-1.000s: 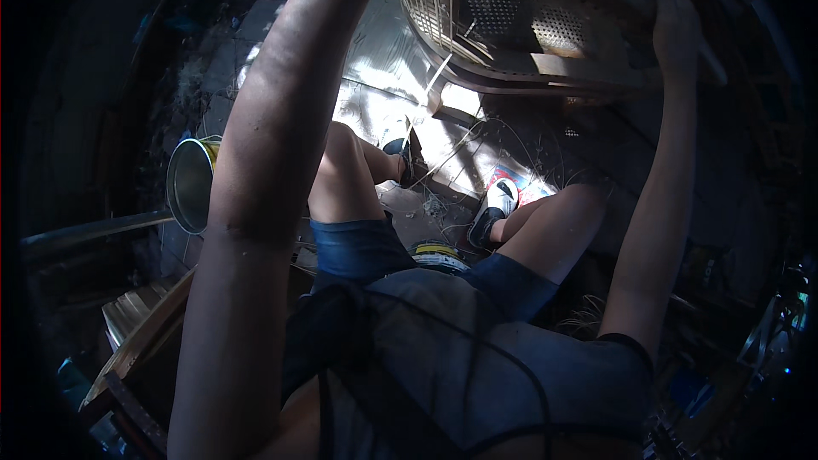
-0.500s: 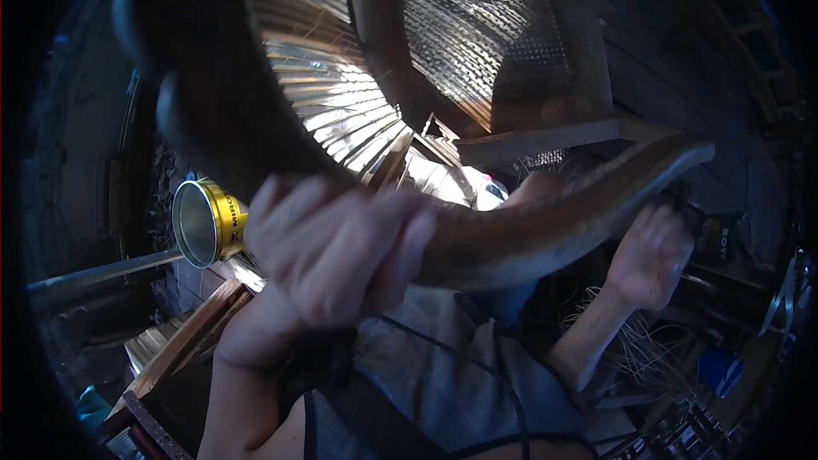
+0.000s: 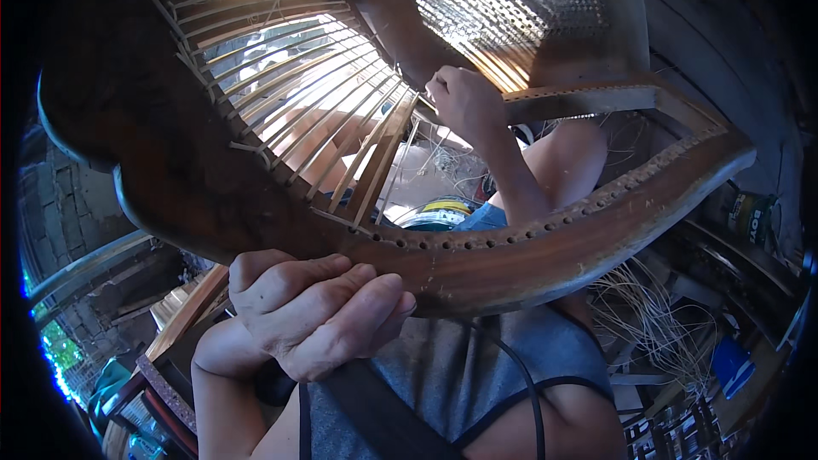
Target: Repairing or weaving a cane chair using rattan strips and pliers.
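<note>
The left hand (image 3: 315, 311) at 6 o'clock curls its fingers around the wooden chair frame (image 3: 511, 251) (drilled along its rim). The right hand (image 3: 464, 98), at 12 o'clock, pinches cane strands (image 3: 324, 111).

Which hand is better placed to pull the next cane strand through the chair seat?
Probably the right hand: it is already at the cane strands. The left hand is wrapped around the wooden seat frame.
</note>
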The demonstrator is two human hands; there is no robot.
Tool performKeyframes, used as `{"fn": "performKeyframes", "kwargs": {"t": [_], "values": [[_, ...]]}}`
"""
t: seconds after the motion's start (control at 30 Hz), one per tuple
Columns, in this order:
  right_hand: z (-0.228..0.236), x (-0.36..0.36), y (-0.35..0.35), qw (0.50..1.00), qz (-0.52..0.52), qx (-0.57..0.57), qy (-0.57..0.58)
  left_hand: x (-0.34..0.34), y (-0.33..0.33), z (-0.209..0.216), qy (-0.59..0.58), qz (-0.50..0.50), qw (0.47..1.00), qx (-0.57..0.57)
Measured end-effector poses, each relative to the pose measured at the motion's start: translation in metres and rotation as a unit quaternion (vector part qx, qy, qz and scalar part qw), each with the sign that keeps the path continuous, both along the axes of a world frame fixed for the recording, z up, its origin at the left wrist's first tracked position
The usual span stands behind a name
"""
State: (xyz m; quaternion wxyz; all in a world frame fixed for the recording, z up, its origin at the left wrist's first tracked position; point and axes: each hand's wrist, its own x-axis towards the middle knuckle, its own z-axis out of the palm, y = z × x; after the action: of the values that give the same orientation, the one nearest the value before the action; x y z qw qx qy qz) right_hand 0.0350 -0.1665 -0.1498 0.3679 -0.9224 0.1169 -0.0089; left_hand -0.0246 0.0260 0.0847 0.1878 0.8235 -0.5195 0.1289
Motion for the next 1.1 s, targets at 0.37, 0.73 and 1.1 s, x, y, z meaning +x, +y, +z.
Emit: {"fn": "performKeyframes", "kwargs": {"t": [0.37, 0.73, 1.1], "values": [[0.106, -0.002, -0.036, 0.745, -0.104, 0.378, -0.539, 0.032, -0.032, 0.049, 0.343, 0.144, 0.918, 0.14], [0.115, -0.048, 0.015, 0.698, 0.113, 0.533, -0.464, 0.048, -0.035, 0.023, 0.137, -0.072, 0.988, 0.004], [0.12, -0.062, 0.031, 0.611, 0.053, 0.7, -0.366, 0.042, -0.036, 0.028, 0.091, -0.11, 0.983, -0.115]]}}
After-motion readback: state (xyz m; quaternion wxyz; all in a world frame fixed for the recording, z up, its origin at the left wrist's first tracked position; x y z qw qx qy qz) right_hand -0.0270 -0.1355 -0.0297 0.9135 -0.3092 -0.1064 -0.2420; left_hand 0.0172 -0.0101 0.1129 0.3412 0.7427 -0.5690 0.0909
